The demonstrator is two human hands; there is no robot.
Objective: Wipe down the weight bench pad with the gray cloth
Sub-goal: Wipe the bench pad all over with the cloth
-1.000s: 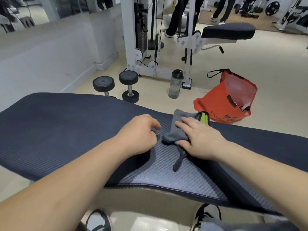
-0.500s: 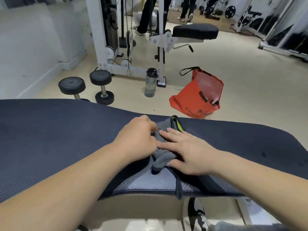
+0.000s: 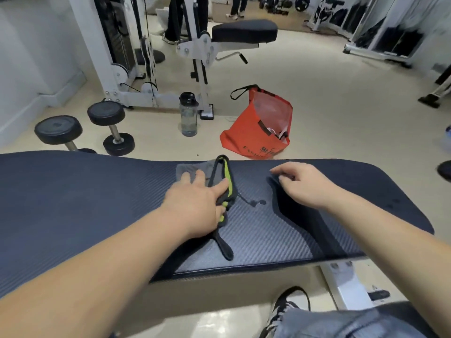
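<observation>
Left hand (image 3: pixel 192 203) atop gray cloth (image 3: pixel 186 168)

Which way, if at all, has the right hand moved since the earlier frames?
Yes. The right hand left the gray cloth and shifted rightward along the bench pad; only the left hand touches the cloth.

- A gym, by its gear.
- Two dumbbells (image 3: pixel 106 113) stand on the floor (image 3: pixel 317 106).
- A white cable machine (image 3: pixel 92 45) with a weight stack rises behind them.
- A padded seat (image 3: pixel 244 31) is fixed to its frame.
- A weight plate (image 3: pixel 299 3) shows far back.
- A ribbed bench pad (image 3: pixel 73 191) fills the foreground.
- A water bottle (image 3: pixel 188 115) stands beside the machine.
</observation>
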